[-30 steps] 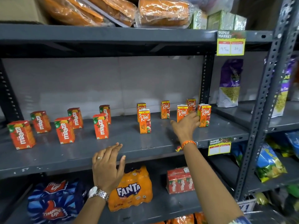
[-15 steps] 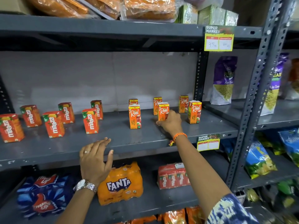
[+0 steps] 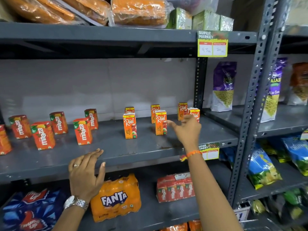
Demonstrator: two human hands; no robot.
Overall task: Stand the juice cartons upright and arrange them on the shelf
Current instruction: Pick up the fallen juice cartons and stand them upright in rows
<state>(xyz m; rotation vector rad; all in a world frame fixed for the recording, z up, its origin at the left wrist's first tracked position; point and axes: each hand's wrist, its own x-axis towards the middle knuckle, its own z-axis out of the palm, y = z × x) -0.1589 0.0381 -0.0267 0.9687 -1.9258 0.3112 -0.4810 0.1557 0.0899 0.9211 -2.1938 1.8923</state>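
Several orange Real juice cartons stand upright on the grey middle shelf: one front carton, a second front carton, and a rightmost carton partly behind my fingers. Three more stand behind them. Several red Maaza cartons stand upright at the left. My right hand hovers open between the second and rightmost front cartons, holding nothing. My left hand rests open on the shelf's front edge.
A Fanta pack, a Maaza multipack and a Thums Up pack lie on the shelf below. Wrapped orange packs sit on the top shelf. A perforated upright post and snack bags bound the right side.
My right hand let go of the front Real carton it slid leftward, and drew back open to the right. The left hand stays on the shelf edge.
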